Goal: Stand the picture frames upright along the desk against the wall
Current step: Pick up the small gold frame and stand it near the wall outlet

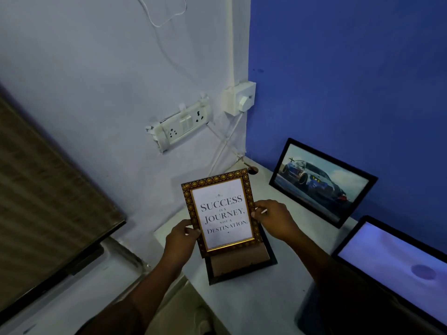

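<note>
Both hands are on the gold-patterned quote frame [221, 210], and it is up off the tabletop [285, 281], held near the left corner with its print facing the camera. The left hand [180, 238] has its grip clamped on the frame's lower left edge; the right hand [272, 217] pinches the right edge, thumb on the front. So this one is in the air, not placed yet.

Over on the right, two frames look settled: the car picture [323, 181] leans upright against the blue wall [350, 81], and a second dark-framed print with a pale sky [396, 267] stands nearer along the same wall, touching it as far as can be told.

Directly under the held frame, another dark frame [239, 264] lies flat on the tabletop, its brown backing up.

By this reckoning the job is about halfway: two standing, one in hand that needs setting down, and one flat that has to be raised. The pale wall [96, 93] behind the corner, below the socket strip [180, 124], looks like open space for them.
</note>
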Demonstrator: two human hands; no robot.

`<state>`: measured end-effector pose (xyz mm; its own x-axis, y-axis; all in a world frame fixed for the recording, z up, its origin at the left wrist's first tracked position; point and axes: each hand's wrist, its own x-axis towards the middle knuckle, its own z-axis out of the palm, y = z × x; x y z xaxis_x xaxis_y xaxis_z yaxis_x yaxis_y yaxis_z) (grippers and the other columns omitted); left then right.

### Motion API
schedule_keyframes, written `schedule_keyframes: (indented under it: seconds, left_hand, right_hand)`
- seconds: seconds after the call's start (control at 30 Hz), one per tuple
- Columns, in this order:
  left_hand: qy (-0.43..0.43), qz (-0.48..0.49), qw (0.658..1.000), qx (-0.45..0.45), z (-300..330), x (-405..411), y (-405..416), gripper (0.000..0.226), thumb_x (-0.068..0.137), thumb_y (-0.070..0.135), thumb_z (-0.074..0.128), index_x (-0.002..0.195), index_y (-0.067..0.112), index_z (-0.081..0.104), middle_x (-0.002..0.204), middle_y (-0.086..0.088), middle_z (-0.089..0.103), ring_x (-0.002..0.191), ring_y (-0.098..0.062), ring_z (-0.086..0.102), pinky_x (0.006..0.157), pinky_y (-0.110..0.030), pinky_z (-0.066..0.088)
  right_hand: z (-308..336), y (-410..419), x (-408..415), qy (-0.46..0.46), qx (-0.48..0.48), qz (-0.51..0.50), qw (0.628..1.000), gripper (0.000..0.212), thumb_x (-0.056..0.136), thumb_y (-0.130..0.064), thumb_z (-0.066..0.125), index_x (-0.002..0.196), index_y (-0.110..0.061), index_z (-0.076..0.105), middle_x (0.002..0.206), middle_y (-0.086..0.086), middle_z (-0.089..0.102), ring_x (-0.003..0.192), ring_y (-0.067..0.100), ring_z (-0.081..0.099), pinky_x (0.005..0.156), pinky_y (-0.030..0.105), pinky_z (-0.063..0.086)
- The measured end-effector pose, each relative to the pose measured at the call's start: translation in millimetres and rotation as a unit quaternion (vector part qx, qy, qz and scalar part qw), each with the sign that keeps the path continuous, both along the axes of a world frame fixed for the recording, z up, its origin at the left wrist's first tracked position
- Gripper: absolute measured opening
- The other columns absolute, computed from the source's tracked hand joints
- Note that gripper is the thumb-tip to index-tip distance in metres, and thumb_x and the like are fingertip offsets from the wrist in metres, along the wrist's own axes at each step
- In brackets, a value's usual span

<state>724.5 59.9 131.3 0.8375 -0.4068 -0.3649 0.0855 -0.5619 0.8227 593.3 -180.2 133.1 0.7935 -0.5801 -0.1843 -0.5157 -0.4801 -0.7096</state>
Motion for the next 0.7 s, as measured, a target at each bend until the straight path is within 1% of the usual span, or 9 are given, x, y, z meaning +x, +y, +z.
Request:
schedule_keyframes:
  seconds: [0.1,0.2,0.3,0.4,0.47,0.53,0.57,0.63,0.7]
  left_hand:
    - [0.011,-0.03,0.999,0.004,-13,22,-15,0.032,0.1,0.021,0.055,0.132,0.022,0.062,0.117,-0.006,0.069,0.109,-0.024,0.064,0.08,-0.031,0.046]
    - [0.018,-0.051,0.998,-0.011,-18,46,-33,0.034,0.102,0.019,0.053,0.135,0.024,0.061,0.125,-0.005,0.065,0.104,-0.017,0.063,0.07,-0.021,0.045]
    - [0.046,-0.054,0.996,-0.047,-24,81,-55,0.034,0.102,0.016,0.056,0.134,0.026,0.06,0.127,-0.005,0.063,0.105,-0.016,0.062,0.069,-0.019,0.045]
    - [0.058,-0.067,0.994,-0.062,-29,106,-71,0.031,0.098,0.015,0.057,0.12,0.037,0.062,0.124,-0.005,0.065,0.109,-0.018,0.063,0.075,-0.026,0.048]
    - [0.063,-0.073,0.993,-0.063,-35,115,-76,0.035,0.09,0.023,0.059,0.109,0.053,0.063,0.122,-0.002,0.066,0.114,-0.021,0.062,0.086,-0.031,0.048]
    - [0.077,-0.083,0.991,-0.068,-42,129,-84,0.043,0.086,0.023,0.059,0.093,0.065,0.067,0.112,0.01,0.065,0.107,-0.012,0.061,0.089,-0.031,0.046]
    - [0.083,-0.083,0.99,-0.072,-45,133,-87,0.047,0.091,0.019,0.061,0.094,0.065,0.066,0.108,0.016,0.061,0.101,-0.003,0.058,0.087,-0.027,0.045]
    - [0.093,-0.09,0.989,-0.065,-47,143,-94,0.038,0.1,0.006,0.057,0.113,0.043,0.058,0.104,0.021,0.052,0.095,0.005,0.051,0.076,-0.01,0.043]
    - [0.086,-0.102,0.99,-0.049,-55,155,-95,0.047,0.102,0.004,0.053,0.137,0.033,0.041,0.109,0.012,0.053,0.106,-0.008,0.053,0.077,-0.006,0.042]
  right_hand:
    - [-5,-7,21,0.027,-0.015,-0.006,1.0,0.024,0.093,-0.029,0.066,0.111,-0.016,0.074,0.106,0.004,0.07,0.099,0.021,0.065,0.086,0.033,0.053]
    - [-5,-19,40,0.05,-0.016,-0.023,0.998,0.026,0.091,-0.034,0.068,0.106,-0.013,0.075,0.098,0.005,0.069,0.094,0.022,0.066,0.078,0.033,0.052]
    - [-10,-39,73,0.063,-0.01,-0.029,0.998,0.032,0.09,-0.037,0.069,0.109,-0.012,0.074,0.103,0.007,0.073,0.095,0.023,0.069,0.081,0.038,0.056]
    - [-19,-57,103,0.07,0.005,-0.042,0.997,0.032,0.09,-0.036,0.07,0.113,-0.013,0.073,0.11,0.009,0.073,0.099,0.023,0.069,0.087,0.041,0.057]
    - [-22,-59,117,0.079,0.014,-0.049,0.996,0.034,0.091,-0.034,0.07,0.118,-0.014,0.071,0.116,0.009,0.071,0.104,0.024,0.068,0.091,0.041,0.055]
    - [-30,-65,133,0.083,0.03,-0.059,0.994,0.037,0.092,-0.033,0.069,0.122,-0.013,0.069,0.121,0.009,0.07,0.109,0.025,0.067,0.094,0.04,0.054]
    - [-32,-67,138,0.083,0.037,-0.062,0.994,0.037,0.091,-0.033,0.069,0.123,-0.012,0.069,0.122,0.01,0.07,0.11,0.025,0.067,0.095,0.041,0.054]
    - [-40,-75,150,0.084,0.054,-0.068,0.993,0.037,0.091,-0.032,0.07,0.122,-0.011,0.069,0.123,0.01,0.07,0.11,0.025,0.066,0.095,0.04,0.054]
    - [-46,-80,160,0.086,0.066,-0.068,0.992,0.035,0.092,-0.029,0.07,0.122,-0.01,0.069,0.124,0.011,0.07,0.111,0.025,0.066,0.092,0.036,0.054]
